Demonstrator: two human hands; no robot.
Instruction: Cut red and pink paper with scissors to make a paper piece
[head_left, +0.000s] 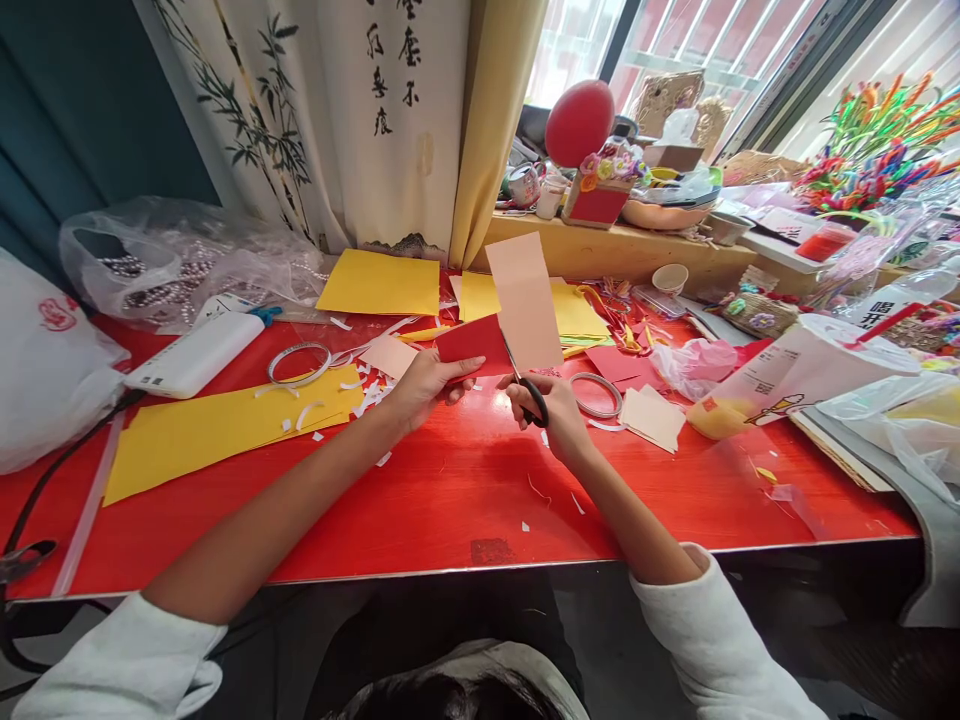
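My left hand (pixel 426 388) is closed on a sheet of paper (pixel 517 310), red on one side and pale pink on the other, holding it up above the red table (pixel 465 500). The pink part stands upright; the red part folds toward my left hand. My right hand (pixel 551 412) is closed round black-handled scissors (pixel 527 390), whose blades reach up into the paper's lower edge where red meets pink. Small white and red paper scraps lie on the table under both hands.
Yellow sheets (pixel 225 425) lie at left and behind. A tape roll (pixel 299 363), a white box (pixel 196 355) and plastic bags (pixel 172 260) are at left. Another tape ring (pixel 596 394), pale cut pieces (pixel 652 417) and cluttered craft supplies fill the right and windowsill.
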